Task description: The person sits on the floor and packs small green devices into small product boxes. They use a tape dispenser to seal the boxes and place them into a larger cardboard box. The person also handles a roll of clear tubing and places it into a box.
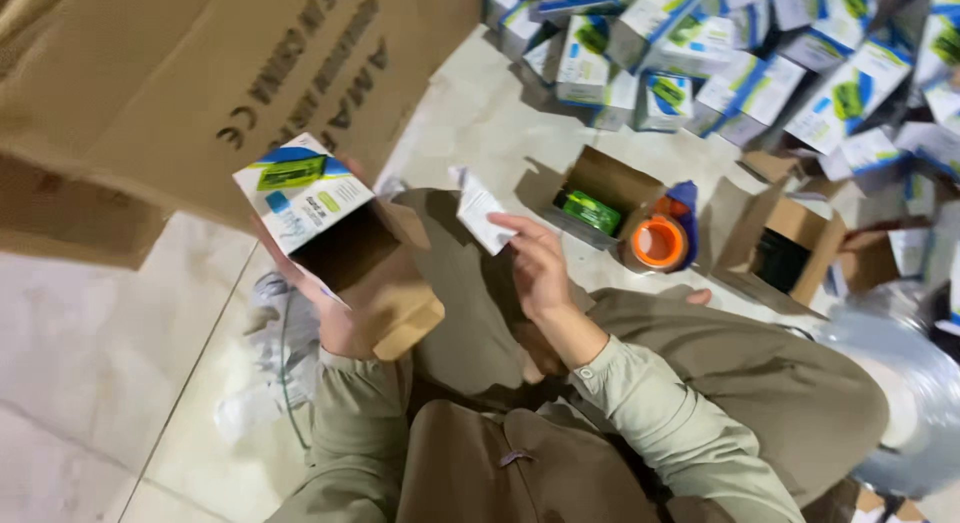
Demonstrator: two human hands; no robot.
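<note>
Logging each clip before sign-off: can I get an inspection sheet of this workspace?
Surface: pale tiled floor, person seated on it.
Job's things: open small carton in left hand; folded white leaflet in right hand.
Clutter: pile of matching cartons, two open brown boxes, orange tape roll, crumpled plastic wrap.
Fingers: both closed on their items.
Cables: nothing seen.
Surroundings: large cardboard box.

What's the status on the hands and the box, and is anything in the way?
Left hand holds open small carton. Right hand pinches folded white leaflet, apart from carton. Nothing between them; tape roll on floor beyond.
</note>
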